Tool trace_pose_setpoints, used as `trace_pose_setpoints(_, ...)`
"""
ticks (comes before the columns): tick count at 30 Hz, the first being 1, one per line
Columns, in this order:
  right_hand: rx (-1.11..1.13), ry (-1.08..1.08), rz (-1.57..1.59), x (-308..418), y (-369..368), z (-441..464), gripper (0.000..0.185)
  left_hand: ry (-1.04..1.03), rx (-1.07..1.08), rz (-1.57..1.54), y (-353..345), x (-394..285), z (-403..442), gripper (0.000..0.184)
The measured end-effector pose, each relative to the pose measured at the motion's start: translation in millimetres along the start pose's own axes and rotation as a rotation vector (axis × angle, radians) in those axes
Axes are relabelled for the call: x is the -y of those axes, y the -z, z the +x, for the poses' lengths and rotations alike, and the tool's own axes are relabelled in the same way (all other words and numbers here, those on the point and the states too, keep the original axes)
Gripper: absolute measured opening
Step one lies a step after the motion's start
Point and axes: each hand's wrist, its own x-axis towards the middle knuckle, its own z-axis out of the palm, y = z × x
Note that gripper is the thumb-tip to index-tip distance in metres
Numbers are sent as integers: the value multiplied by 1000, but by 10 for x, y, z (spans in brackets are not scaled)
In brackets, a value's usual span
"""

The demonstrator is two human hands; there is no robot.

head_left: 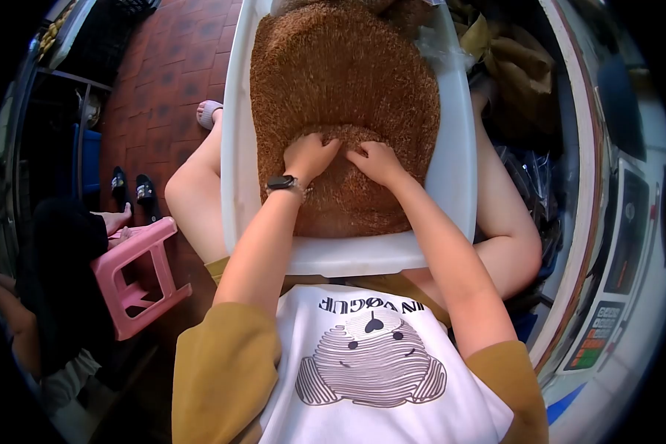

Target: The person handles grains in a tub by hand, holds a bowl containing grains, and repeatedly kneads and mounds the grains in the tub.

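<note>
A large brown piece with a rough, shaggy, fibrous surface [348, 74] fills most of a long white plastic tub [235, 148]; its exact kind I cannot tell. My left hand [311, 157], with a dark watch [281, 182] on the wrist, rests on its nearer part with fingers curled into the surface. Close beside it, my right hand [377, 161] is bent the same way, thumb toward the left hand. Both sets of fingertips are partly sunk in the brown material along a raised fold. A small gap separates the two hands.
The tub lies between my legs. On the left, a pink plastic stool [144, 274] stands on red floor tiles [177, 66], near another person's foot and dark slippers [144, 189]. Brown bags [522, 63] and clear plastic lie to the right, beside a counter carrying an electronic device [596, 337].
</note>
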Motion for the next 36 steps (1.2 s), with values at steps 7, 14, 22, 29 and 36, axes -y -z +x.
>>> trace_pose_setpoints(7, 201, -480, 962, -339, -285, -8, 57, 442, 186, -669, -299, 411, -59, 56)
trace_pose_setpoints(14, 130, -556, 1667, 129, -112, -202, 42, 654, 259, -1547, -149, 35, -240, 44)
trace_pose_setpoints(22, -221, -133, 1971, 827, 601, 214, 38, 132, 6, -1970, 530, -702, 70, 43)
trace_pose_setpoints(29, -431, 43, 1386, 945, 985, 492, 49, -35, -177, -1507, 912, -814, 390, 44)
trace_pose_setpoints(36, -275, -28, 749, 124, 514, -263, 29, 23, -109, -183, 603, -333, -517, 38)
